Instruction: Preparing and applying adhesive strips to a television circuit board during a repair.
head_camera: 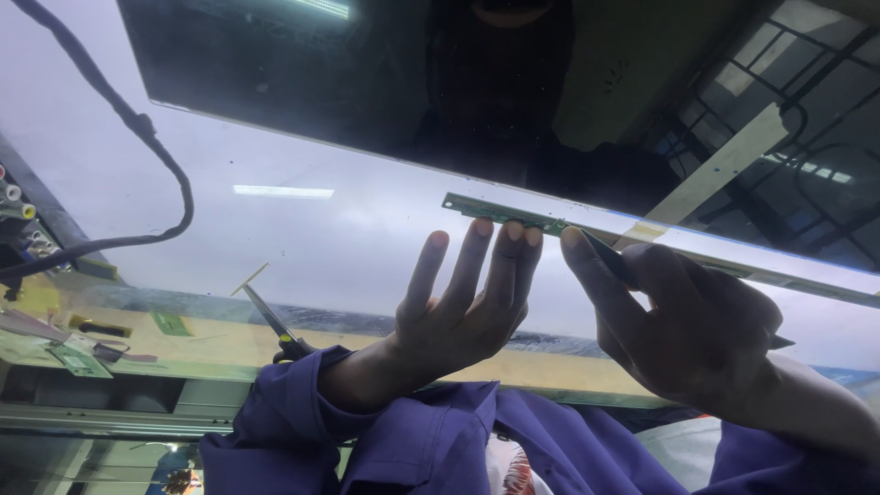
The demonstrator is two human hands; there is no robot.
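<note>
A large flat display panel (275, 238) lies before me, glossy and reflective, with a dark screen area (302, 73) at the top. Along its edge runs a narrow green circuit strip (500, 211). My left hand (458, 302) is palm up with fingers spread, its fingertips pressing under the strip's left end. My right hand (678, 321) grips a thin dark tool (610, 261) like a pen, its tip touching the strip beside the left fingertips. Both sleeves are purple.
A black cable (137, 128) curves over the panel's left side. Dark scissors (275, 325) lie on the yellowish bench edge, near my left wrist. Connectors and small green boards (78, 362) sit at far left. A pale tape strip (724, 165) crosses the upper right.
</note>
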